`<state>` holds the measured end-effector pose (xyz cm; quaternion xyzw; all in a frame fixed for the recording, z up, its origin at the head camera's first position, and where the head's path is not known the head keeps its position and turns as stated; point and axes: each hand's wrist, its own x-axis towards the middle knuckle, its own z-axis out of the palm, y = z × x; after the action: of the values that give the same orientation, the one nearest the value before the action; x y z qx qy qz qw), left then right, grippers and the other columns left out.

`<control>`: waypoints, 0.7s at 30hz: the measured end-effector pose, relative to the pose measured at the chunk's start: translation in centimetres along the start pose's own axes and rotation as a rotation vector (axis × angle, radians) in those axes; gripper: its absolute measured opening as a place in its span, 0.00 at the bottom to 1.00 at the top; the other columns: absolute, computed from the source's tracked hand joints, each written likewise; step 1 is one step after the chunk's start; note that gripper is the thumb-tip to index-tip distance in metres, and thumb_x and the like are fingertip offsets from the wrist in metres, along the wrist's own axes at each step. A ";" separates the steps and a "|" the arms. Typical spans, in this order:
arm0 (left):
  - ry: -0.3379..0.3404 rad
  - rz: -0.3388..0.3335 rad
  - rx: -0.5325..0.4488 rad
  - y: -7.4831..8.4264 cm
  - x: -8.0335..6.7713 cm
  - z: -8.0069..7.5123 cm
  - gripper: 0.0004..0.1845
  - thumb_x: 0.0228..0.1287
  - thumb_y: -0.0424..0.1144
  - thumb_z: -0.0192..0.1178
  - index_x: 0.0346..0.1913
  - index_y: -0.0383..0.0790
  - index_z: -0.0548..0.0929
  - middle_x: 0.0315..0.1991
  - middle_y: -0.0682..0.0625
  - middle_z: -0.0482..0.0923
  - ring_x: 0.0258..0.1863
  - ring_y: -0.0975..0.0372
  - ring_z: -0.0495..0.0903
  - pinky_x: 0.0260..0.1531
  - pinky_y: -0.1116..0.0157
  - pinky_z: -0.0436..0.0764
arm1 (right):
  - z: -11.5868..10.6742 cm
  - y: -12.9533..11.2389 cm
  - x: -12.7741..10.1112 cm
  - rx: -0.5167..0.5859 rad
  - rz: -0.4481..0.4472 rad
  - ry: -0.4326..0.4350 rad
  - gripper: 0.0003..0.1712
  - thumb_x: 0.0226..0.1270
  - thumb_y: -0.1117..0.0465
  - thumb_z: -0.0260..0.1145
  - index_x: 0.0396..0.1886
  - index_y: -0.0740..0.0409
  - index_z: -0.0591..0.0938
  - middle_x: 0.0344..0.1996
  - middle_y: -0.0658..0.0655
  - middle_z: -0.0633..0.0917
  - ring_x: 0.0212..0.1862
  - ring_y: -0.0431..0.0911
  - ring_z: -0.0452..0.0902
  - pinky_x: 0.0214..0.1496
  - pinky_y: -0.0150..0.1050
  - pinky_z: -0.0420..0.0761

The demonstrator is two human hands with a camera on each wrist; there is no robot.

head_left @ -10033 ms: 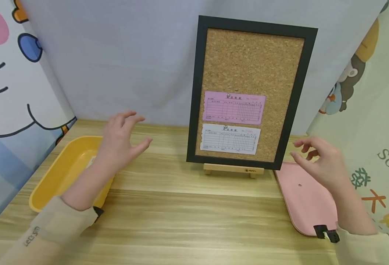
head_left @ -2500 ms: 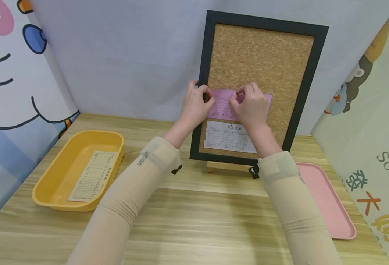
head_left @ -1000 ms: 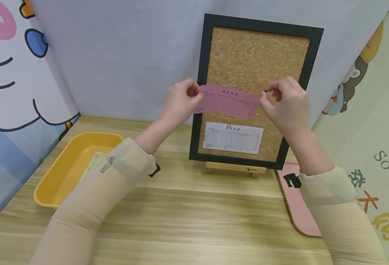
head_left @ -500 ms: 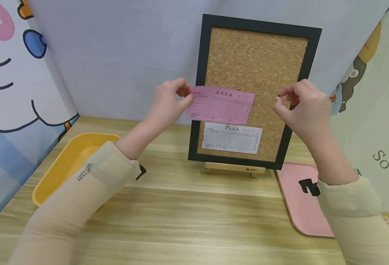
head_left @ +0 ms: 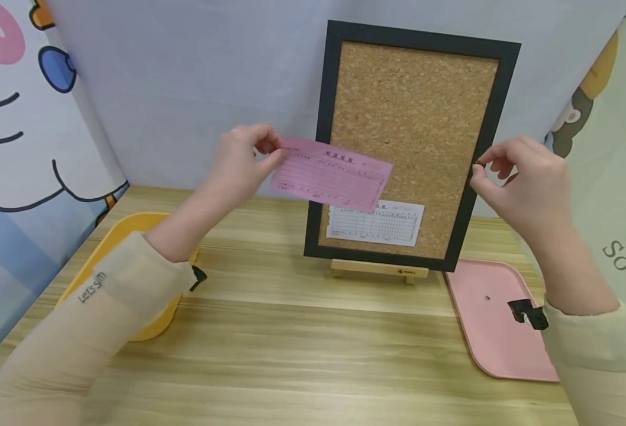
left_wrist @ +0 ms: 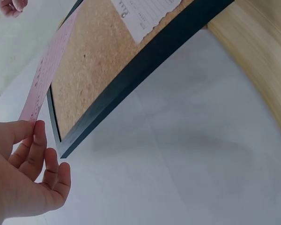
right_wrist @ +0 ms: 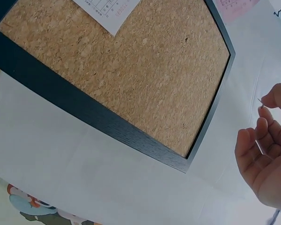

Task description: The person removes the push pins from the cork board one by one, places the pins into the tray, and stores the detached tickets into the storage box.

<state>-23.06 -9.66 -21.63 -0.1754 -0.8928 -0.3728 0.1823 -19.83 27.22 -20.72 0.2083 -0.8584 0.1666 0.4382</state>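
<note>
My left hand (head_left: 238, 160) pinches the left edge of a pink receipt slip (head_left: 334, 174) between thumb and fingers. The slip hangs in the air, its right part overlapping the corkboard (head_left: 414, 112) and the top of a white receipt slip (head_left: 406, 225) on it. In the left wrist view, the pink slip (left_wrist: 49, 68) appears nearly edge-on. At the board's right edge in the head view, my right hand (head_left: 531, 189) pinches a small pushpin; the right wrist view shows the pin's thin point (right_wrist: 260, 101) sticking out from the fingertips.
The black-framed board leans on a small wooden stand (head_left: 379, 270). A yellow bin (head_left: 155, 328) lies under the left forearm, partly hidden. To the right, a pink tray (head_left: 483, 337) holds one small pin (head_left: 487, 297). A pale cloth (head_left: 212, 77) hangs behind the table.
The pink slip has been unpinned from the board and moved left with my left hand. My right hand has drawn away to the right with the pin. The white slip stays put.
</note>
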 end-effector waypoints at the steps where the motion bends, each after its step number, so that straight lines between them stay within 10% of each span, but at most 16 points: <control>1: 0.000 0.000 -0.001 -0.1 -0.1 -0.2 0.06 0.65 0.34 0.59 0.39 0.34 0.80 0.37 0.43 0.80 0.43 0.54 0.72 0.49 0.58 0.68 | -0.2 0.2 -0.1 0.000 0.002 -0.004 0.05 0.53 0.67 0.65 0.27 0.67 0.81 0.22 0.61 0.78 0.27 0.31 0.62 0.34 0.18 0.60; 21: -0.004 0.025 0.109 -2.4 -2.3 -4.7 0.05 0.63 0.33 0.61 0.37 0.34 0.81 0.35 0.42 0.80 0.41 0.53 0.70 0.43 0.57 0.69 | -3.5 2.9 -2.9 -0.054 0.057 -0.146 0.06 0.51 0.68 0.67 0.28 0.67 0.82 0.23 0.59 0.77 0.29 0.26 0.59 0.34 0.10 0.60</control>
<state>-21.22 -15.09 -21.11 -0.1771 -0.9098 -0.3212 0.1945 -17.39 31.98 -21.39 0.1834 -0.8978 0.1403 0.3749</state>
